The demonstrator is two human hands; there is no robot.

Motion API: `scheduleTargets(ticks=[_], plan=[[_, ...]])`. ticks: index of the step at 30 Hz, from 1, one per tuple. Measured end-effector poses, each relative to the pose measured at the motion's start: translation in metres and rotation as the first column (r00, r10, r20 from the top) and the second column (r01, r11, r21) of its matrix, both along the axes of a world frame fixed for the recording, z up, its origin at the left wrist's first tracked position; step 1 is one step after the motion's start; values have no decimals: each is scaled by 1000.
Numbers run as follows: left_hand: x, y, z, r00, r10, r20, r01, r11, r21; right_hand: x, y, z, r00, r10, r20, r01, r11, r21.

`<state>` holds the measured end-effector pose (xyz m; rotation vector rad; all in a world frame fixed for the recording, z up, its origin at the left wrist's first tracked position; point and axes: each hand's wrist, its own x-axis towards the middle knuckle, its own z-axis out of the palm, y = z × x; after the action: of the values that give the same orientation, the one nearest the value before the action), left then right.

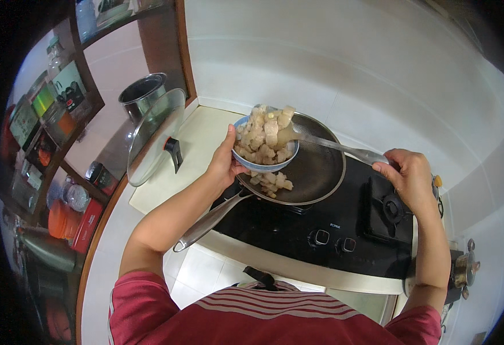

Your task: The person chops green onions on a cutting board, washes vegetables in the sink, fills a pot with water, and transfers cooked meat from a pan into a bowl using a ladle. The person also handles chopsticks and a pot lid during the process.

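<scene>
My left hand (227, 159) grips a blue-rimmed bowl (262, 167) from its left side, over the frying pan. Pale, cooked-looking chunks of food (258, 135) fill the bowl. A metal spatula (344, 148) slants across from the right, its handle closed in my right hand (404, 175) and its blade at the bowl, with more chunks heaped there. The frying pan (315, 181) sits on the left burner. A small pile of the same chunks (272, 183) lies in its near left part. The pan's steel handle (209, 224) points toward me, lower left.
Right of the pan, the black gas stove (286, 233) has a second burner (391, 206) and two knobs. A glass lid (157, 138) stands tilted on the left counter (197, 135), near a steel pot (143, 95). Shelves with jars and boxes line the far left; a white wall rises behind.
</scene>
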<state>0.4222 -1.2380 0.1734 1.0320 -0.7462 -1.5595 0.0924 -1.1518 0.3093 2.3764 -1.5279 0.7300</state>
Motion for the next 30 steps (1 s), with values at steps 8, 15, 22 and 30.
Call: scheduleTargets(ticks=[8, 15, 22, 30], plan=[[-6, -11, -4, 998, -57, 41, 58, 998, -20, 28, 7, 67, 937, -25, -348, -32, 987, -156], [-11, -15, -9, 996, -55, 72, 56, 998, -7, 84, 6, 122, 676, 9, -737, -285, 926, -249], [-4, -17, -15, 998, -53, 47, 53, 999, -6, 123, 19, 125, 470, -131, -873, -435, 826, -358], [4, -10, -7, 999, -16, -34, 16, 1000, -5, 83, 14, 141, 602, -159, -783, -257, 889, -379]])
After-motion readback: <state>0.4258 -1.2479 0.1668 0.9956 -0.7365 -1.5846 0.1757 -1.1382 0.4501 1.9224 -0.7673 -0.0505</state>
